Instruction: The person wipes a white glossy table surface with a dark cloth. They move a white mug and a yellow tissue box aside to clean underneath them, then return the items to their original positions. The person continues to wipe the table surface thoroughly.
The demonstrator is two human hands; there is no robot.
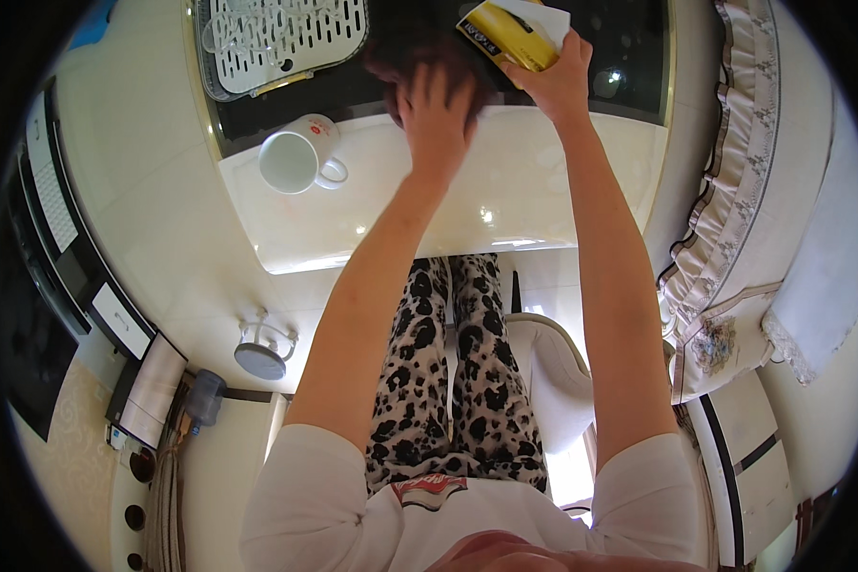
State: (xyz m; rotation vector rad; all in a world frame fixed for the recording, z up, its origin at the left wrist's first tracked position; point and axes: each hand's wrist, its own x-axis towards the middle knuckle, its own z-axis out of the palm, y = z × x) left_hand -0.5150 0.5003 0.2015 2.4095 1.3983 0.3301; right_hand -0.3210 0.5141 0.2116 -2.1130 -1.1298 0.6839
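My left hand [435,107] presses its spread fingers onto a dark reddish cloth [393,61], near the front edge of the dark tabletop panel. Both the cloth and the fingertips are blurred. In my right hand [561,82] is a yellow packet [518,36] that bears writing, tilted above the dark panel. A white, paper-like part shows at the packet's upper right side. To the left of my left hand a white mug [288,163] with a red print rests on the pale table border, its mouth facing me and its handle to the right.
A white slotted drainer tray [272,53] with clear glassware [243,32] on it occupies the far left of the table [472,179]. Below the table edge stands a pale chair [550,379]. A ruffled fabric cover [729,179] runs along the right side.
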